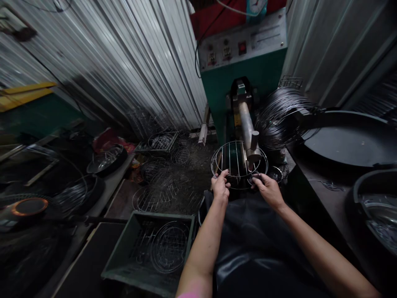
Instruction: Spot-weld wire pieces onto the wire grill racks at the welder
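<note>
My left hand [221, 185] is closed on the near left rim of a round wire rack [237, 155]. This rack has a circular rim with straight parallel bars across it. At the rack's near right side, my right hand [264, 185] pinches a thin wire part [249, 179]; whether it is separate from the rim, I cannot tell. Just above that spot, the metal arm [246, 122] of a green machine [214, 97] reaches over the rack, ending in a thick cylindrical head [253, 153]. The rack's underside is partly hidden in the dark.
A green crate [116, 252] at lower left holds round wire racks. Bundled wire rings [279, 116] hang right of the machine arm. Large black pans [350, 138] line the right-hand bench. Wire pieces [167, 186] litter the floor. A corrugated metal wall [133, 54] stands behind.
</note>
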### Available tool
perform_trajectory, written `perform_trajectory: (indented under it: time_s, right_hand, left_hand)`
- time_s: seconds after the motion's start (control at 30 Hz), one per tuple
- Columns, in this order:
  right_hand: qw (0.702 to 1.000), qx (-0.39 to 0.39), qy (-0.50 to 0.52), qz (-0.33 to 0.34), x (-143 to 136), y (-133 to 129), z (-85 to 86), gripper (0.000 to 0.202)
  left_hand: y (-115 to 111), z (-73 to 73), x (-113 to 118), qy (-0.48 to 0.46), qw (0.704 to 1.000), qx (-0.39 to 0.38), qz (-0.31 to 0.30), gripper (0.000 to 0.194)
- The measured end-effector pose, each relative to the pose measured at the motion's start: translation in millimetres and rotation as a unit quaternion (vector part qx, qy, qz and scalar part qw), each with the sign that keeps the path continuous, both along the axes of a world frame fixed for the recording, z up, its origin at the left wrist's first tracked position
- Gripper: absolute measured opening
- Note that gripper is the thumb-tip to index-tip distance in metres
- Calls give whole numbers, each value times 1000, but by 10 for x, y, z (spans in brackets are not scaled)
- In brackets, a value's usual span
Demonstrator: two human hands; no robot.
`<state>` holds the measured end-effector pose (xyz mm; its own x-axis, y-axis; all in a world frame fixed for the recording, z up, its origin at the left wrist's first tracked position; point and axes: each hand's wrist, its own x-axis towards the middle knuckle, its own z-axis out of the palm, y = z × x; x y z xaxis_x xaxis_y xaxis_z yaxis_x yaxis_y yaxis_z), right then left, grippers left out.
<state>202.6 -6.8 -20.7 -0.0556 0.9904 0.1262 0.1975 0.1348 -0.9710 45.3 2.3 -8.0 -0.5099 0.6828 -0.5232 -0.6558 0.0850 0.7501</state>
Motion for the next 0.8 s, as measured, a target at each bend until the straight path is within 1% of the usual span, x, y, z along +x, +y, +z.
perform_trajectory:
  time_s: [0.1,0.27,0.33,0.43,0.53,0.6,0.67,0.73,0.8]
  right_hand:
    - [1000,12,-15,0,26,18,15,29]
    - [1000,6,-24,6,39,78,42,27]
    - [1000,-5,-10,12,22,94,62,27]
    - [998,-48,35,15,-8,84,102,29]
    - [995,-63,71,-4,59,21,103,33]
    - [995,-54,74,-42,211,-49,35,36]
    - [993,-70,57,-78,436,-136,-110,38]
    - [989,-123,27,-80,680,-238,-312,37]
    - [981,-180,-18,-65,888,-355,-522,34]
  left_hand:
    - [26,-12,11,-8,1000,8,-5,54]
    - [68,-43,14,-14,1000,4,-9,51]
    - [81,-45,12,-12,1000,-2,-9,49]
    - [91,-39,9,-12,1000,-11,-4,47]
    - [90,-27,7,-10,1000,-18,0,46]
    - [88,-19,3,-10,1000,-18,-2,46]
    - [88,-16,-2,-12,1000,-11,-6,47]
    - [91,-16,-1,-11,1000,-4,-11,46]
    - [90,-19,12,-9,1000,-6,-11,46]
